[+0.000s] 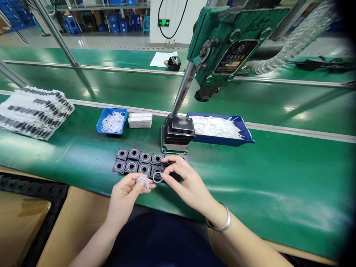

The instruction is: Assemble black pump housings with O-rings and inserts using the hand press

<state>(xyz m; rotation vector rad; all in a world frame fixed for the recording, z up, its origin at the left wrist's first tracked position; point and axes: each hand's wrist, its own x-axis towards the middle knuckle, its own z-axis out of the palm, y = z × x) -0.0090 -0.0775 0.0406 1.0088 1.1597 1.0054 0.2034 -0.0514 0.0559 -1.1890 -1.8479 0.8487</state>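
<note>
Two rows of black square parts (145, 157) with round centre holes lie on the green bench; several have a pale ring seated around the hole. My left hand (125, 193) pinches a small bundle of white rubber rings (143, 183) in front of the near row. Between the thumb and fingers of my right hand (189, 181) is a single white ring (158, 177), held over the near edge of a black part. That hand hides the parts at the right end of the rows.
Beyond the parts stands a green hand press (222, 44) on a black base (178, 133). A blue tray of rings (98, 128), white blocks (140, 121), a dark blue bin (222, 139) of white strips and stacked black-and-white pieces (36, 111) line the bench. Cardboard (75, 222) sits below left.
</note>
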